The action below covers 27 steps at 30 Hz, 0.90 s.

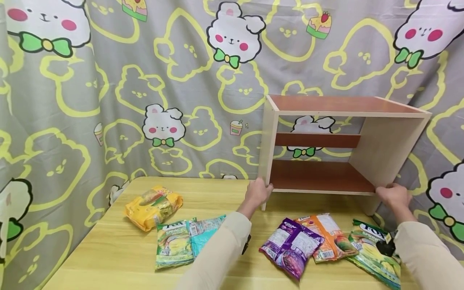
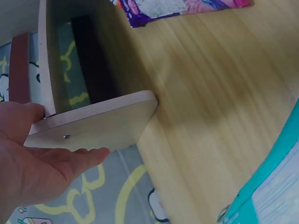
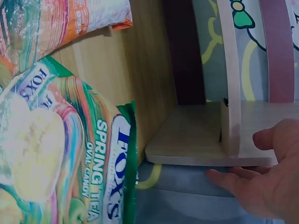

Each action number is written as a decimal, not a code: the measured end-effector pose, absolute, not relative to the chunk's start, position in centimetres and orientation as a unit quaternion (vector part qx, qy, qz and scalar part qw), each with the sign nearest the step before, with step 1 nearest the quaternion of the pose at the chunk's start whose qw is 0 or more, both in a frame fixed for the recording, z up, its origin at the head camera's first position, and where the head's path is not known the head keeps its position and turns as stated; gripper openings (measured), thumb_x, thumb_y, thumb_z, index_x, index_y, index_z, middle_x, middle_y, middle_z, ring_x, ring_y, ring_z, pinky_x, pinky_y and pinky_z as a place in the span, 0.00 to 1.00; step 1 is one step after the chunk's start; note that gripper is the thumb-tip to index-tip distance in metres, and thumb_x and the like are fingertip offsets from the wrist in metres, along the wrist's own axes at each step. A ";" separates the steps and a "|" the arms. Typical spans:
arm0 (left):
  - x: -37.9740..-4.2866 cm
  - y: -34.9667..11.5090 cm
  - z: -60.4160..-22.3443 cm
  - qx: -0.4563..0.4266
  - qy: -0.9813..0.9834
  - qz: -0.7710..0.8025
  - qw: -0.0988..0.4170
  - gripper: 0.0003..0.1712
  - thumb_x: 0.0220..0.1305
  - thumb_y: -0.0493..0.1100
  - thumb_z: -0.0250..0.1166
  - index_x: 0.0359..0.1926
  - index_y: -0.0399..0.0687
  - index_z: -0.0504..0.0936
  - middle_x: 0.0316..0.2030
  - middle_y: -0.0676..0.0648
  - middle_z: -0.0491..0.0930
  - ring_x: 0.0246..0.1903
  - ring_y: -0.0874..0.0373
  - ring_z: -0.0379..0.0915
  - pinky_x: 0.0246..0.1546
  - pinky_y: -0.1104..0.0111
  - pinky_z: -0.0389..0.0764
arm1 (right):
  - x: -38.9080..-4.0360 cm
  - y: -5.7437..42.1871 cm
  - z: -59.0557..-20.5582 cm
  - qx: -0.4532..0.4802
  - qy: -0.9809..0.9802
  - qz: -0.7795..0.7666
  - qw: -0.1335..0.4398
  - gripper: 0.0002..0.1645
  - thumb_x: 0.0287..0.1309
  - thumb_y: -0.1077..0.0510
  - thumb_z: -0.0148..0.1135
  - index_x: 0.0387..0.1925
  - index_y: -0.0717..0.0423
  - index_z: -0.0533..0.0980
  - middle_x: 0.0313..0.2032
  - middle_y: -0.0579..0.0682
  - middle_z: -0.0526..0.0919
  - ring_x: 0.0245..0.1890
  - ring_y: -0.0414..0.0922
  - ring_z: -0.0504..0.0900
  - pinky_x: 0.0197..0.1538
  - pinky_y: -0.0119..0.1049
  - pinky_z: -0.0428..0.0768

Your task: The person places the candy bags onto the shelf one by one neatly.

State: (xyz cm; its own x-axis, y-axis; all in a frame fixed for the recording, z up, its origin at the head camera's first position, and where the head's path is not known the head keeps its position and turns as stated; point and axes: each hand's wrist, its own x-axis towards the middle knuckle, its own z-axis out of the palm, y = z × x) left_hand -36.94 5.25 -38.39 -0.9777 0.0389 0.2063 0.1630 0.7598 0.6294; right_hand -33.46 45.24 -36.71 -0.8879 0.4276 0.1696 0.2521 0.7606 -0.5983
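Observation:
A small wooden shelf [image 1: 319,175], pale at the sides with reddish-brown boards, stands at the back right of the table. My left hand [image 1: 258,192] grips its left side panel [image 2: 103,128] low down, thumb by the front edge and fingers along the outer face. On the opposite side, my right hand [image 1: 394,196] holds the right panel [image 3: 187,135] at about the same height, its fingers reaching round the outside. In front of the shelf lie a purple candy bag [image 1: 291,247], an orange bag [image 1: 328,237] and a green Fox's candy bag [image 1: 375,253].
At the left of the wooden table [image 1: 108,241] lie a yellow bag [image 1: 154,207], another green Fox's bag [image 1: 175,243] and a teal bag [image 1: 204,235], partly behind my left sleeve [image 1: 221,253]. A patterned curtain [image 1: 199,92] hangs close behind the table and shelf.

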 end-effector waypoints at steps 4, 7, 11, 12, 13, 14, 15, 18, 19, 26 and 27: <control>-37.1 5.4 -38.8 -0.055 -0.934 -0.340 0.097 0.17 0.66 0.53 0.58 0.30 0.44 0.77 0.33 0.38 0.80 0.33 0.49 0.78 0.33 0.62 0.80 | -33.7 45.4 -37.4 -0.186 -0.926 0.292 0.150 0.29 0.57 0.54 0.45 0.43 0.81 0.70 0.41 0.78 0.73 0.44 0.70 0.67 0.57 0.64 0.53; -37.1 5.6 -39.0 -0.054 -0.934 -0.339 0.095 0.21 0.67 0.53 0.56 0.22 0.45 0.76 0.31 0.38 0.80 0.31 0.49 0.78 0.31 0.63 0.80 | -33.8 45.5 -38.0 -0.187 -0.924 0.290 0.165 0.28 0.57 0.53 0.46 0.40 0.79 0.72 0.39 0.76 0.75 0.44 0.70 0.68 0.55 0.63 0.55; -37.2 5.9 -39.3 -0.060 -0.937 -0.330 0.098 0.24 0.70 0.52 0.53 0.20 0.42 0.78 0.33 0.36 0.81 0.32 0.47 0.79 0.31 0.63 0.81 | -33.8 45.3 -38.2 -0.193 -0.925 0.278 0.174 0.27 0.58 0.53 0.46 0.40 0.78 0.73 0.38 0.76 0.75 0.44 0.70 0.68 0.54 0.63 0.56; -37.2 5.9 -39.3 -0.061 -0.938 -0.325 0.101 0.24 0.70 0.52 0.53 0.21 0.42 0.78 0.34 0.35 0.81 0.32 0.46 0.79 0.30 0.63 0.81 | -33.8 45.2 -38.2 -0.196 -0.925 0.277 0.172 0.28 0.58 0.52 0.46 0.41 0.78 0.73 0.40 0.76 0.75 0.45 0.70 0.68 0.54 0.62 0.56; -37.3 6.0 -39.4 -0.062 -0.939 -0.321 0.103 0.23 0.70 0.51 0.53 0.23 0.41 0.79 0.34 0.35 0.81 0.32 0.46 0.79 0.30 0.63 0.81 | -33.8 45.2 -38.2 -0.200 -0.924 0.279 0.170 0.28 0.58 0.52 0.47 0.43 0.78 0.72 0.41 0.77 0.74 0.46 0.70 0.67 0.55 0.62 0.55; -37.3 6.0 -39.4 -0.062 -0.940 -0.318 0.102 0.23 0.70 0.50 0.52 0.24 0.41 0.80 0.35 0.35 0.81 0.32 0.46 0.79 0.29 0.63 0.81 | -33.9 45.1 -38.2 -0.202 -0.924 0.277 0.167 0.28 0.59 0.52 0.46 0.45 0.78 0.72 0.43 0.77 0.73 0.47 0.70 0.67 0.55 0.62 0.55; -37.4 6.0 -39.4 -0.061 -0.941 -0.316 0.102 0.22 0.70 0.50 0.52 0.26 0.40 0.80 0.35 0.35 0.81 0.32 0.46 0.79 0.28 0.63 0.81 | -33.9 45.1 -38.2 -0.203 -0.925 0.277 0.164 0.29 0.59 0.52 0.46 0.47 0.78 0.71 0.44 0.77 0.72 0.47 0.70 0.67 0.56 0.62 0.55; -37.5 6.1 -39.4 -0.063 -0.944 -0.307 0.102 0.21 0.70 0.49 0.51 0.27 0.40 0.80 0.34 0.36 0.82 0.31 0.47 0.79 0.27 0.64 0.80 | -33.9 45.0 -38.2 -0.209 -0.923 0.283 0.155 0.31 0.59 0.52 0.46 0.51 0.78 0.69 0.47 0.78 0.70 0.50 0.71 0.64 0.58 0.62 0.54; -37.5 6.1 -39.4 -0.065 -0.944 -0.307 0.103 0.21 0.70 0.49 0.51 0.27 0.39 0.80 0.35 0.36 0.82 0.31 0.47 0.79 0.26 0.64 0.80 | -34.0 45.0 -38.2 -0.209 -0.923 0.282 0.155 0.31 0.59 0.52 0.46 0.51 0.78 0.69 0.47 0.78 0.70 0.50 0.71 0.64 0.58 0.62 0.54; -37.6 5.8 -39.5 -0.086 -0.944 -0.300 0.112 0.22 0.70 0.48 0.51 0.24 0.41 0.80 0.33 0.37 0.82 0.29 0.49 0.78 0.25 0.66 0.79 | -34.1 45.0 -38.3 -0.219 -0.920 0.286 0.156 0.31 0.61 0.52 0.45 0.51 0.79 0.68 0.48 0.78 0.70 0.52 0.72 0.63 0.61 0.63 0.51; -37.6 5.7 -39.5 -0.088 -0.944 -0.295 0.114 0.22 0.70 0.48 0.51 0.23 0.42 0.79 0.33 0.37 0.82 0.29 0.49 0.78 0.24 0.66 0.79 | -34.2 44.9 -38.3 -0.219 -0.920 0.286 0.155 0.31 0.61 0.52 0.45 0.51 0.79 0.68 0.49 0.78 0.69 0.52 0.72 0.63 0.61 0.63 0.52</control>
